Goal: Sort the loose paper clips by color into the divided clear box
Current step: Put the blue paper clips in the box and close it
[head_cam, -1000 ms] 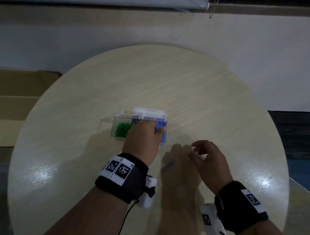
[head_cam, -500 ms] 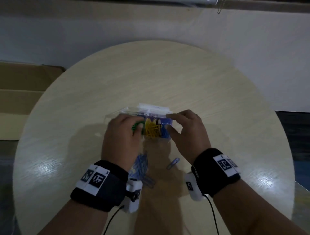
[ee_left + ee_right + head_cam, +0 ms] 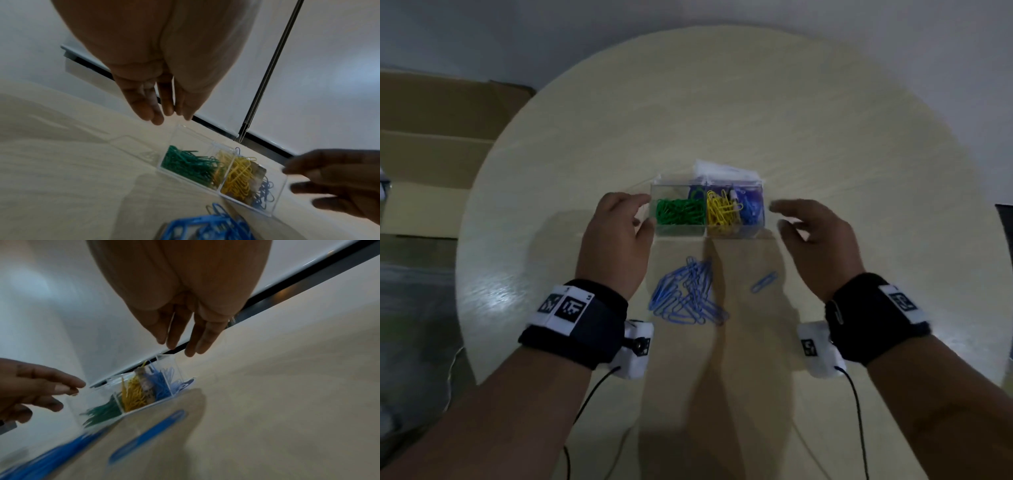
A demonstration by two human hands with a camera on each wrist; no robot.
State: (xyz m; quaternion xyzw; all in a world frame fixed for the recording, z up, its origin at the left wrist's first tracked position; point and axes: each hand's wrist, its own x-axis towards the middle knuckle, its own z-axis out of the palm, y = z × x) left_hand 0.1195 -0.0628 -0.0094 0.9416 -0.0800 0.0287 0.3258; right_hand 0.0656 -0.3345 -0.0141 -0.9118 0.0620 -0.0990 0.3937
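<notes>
The divided clear box (image 3: 681, 232) stands upright on the round table, with green clips (image 3: 679, 212), yellow clips (image 3: 722, 210) and blue clips (image 3: 751, 209) in separate sections. A heap of loose light-blue clips (image 3: 686, 296) lies in front of it, and a single blue clip (image 3: 764, 282) lies to the right. My left hand (image 3: 619, 236) hovers just left of the box with relaxed fingers. My right hand (image 3: 815, 233) hovers just right of it, fingers spread. Neither hand holds anything. In the left wrist view the box (image 3: 275, 199) sits below the left fingers (image 3: 158, 112).
A pale round table (image 3: 722, 102) bears everything. A cardboard box (image 3: 431, 137) stands beyond the table's left edge. White folded paper or a lid (image 3: 722, 171) lies behind the clear box. A blind's bead cord (image 3: 273, 65) hangs at the wall.
Both hands have let go of the clear box and drawn apart to its sides. The box now stands upright, and a heap of blue clips lies in front of it.
</notes>
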